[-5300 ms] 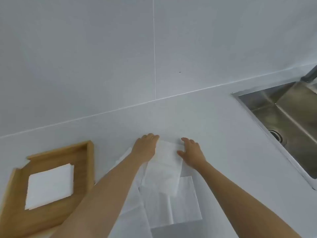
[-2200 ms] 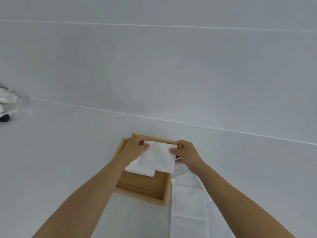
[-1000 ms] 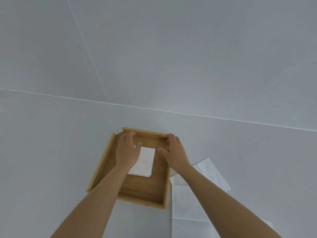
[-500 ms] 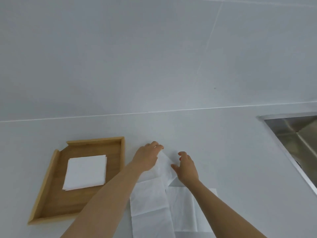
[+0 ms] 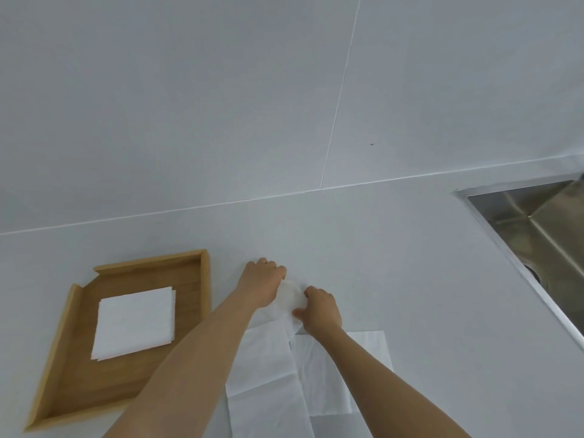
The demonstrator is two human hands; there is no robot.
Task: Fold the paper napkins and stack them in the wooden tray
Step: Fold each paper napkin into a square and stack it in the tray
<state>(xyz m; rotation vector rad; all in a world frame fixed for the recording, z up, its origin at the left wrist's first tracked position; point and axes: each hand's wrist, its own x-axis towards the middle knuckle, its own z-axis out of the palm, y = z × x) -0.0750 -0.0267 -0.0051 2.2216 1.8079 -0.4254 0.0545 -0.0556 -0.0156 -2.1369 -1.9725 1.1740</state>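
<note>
Both hands' grip on napkin [image 5: 289, 298] | wooden tray [image 5: 205, 279]: folded napkins [image 5: 134, 322]

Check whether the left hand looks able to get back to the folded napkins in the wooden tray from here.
Probably yes. The left hand grips the unfolded napkin just right of the wooden tray; the folded napkins lie uncovered, with nothing between.

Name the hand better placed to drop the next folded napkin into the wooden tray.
Left. The left hand is nearer the wooden tray, which lies on its side of the loose napkins. The right hand would have to cross over the left forearm.
</note>
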